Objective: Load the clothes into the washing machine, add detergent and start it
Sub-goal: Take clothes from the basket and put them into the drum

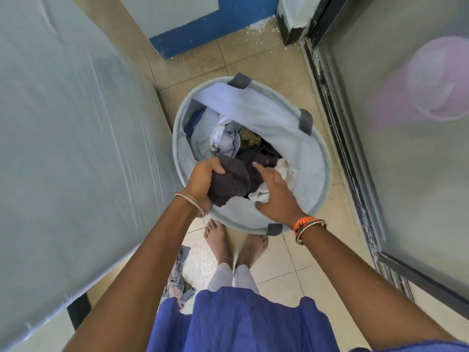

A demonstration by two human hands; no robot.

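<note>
A round light-blue laundry basket (319,148) with grey handle patches stands on the tiled floor in front of my feet. Inside it lie mixed clothes: white and pale blue pieces (224,141), a brown piece, a white cloth (286,171). My left hand (203,179) is shut on a dark grey garment (233,181) at the basket's near rim. My right hand (274,196) hovers over the clothes with fingers spread, index finger touching the dark fabric. The large appliance (63,148) wrapped in clear plastic fills the left side; its opening is not in view.
A frosted glass door with a dark frame (355,161) runs along the right. A blue-based wall (203,29) with white debris on the floor closes the far end. A patterned cloth (180,275) lies on the floor beside my left foot.
</note>
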